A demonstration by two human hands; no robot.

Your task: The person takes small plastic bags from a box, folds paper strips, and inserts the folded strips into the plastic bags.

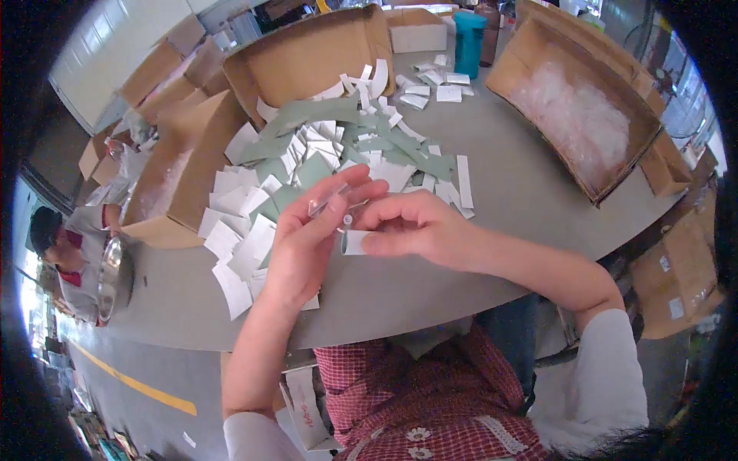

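Note:
Above the near part of the table, my two hands are close together. My left hand point(304, 234) is closed, thumb against fingers, on a small clear plastic piece point(327, 202). My right hand point(419, 223) pinches a small white card point(354, 243), which looks slightly curled at its left end. Between the hands shows a tiny pale round part point(347, 220), too small to name. Just beyond my hands lies a heap of white paper slips point(315, 142) mixed with grey-green sheets point(307, 115).
An open cardboard box point(500, 88) of clear plastic pieces point(573, 115) stands at the right. Another box point(192, 177) is at the left, and a teal cup point(469, 46) stands at the back near small white packets point(438, 81). At far left, a person point(81, 265) is beside a metal bowl point(115, 280).

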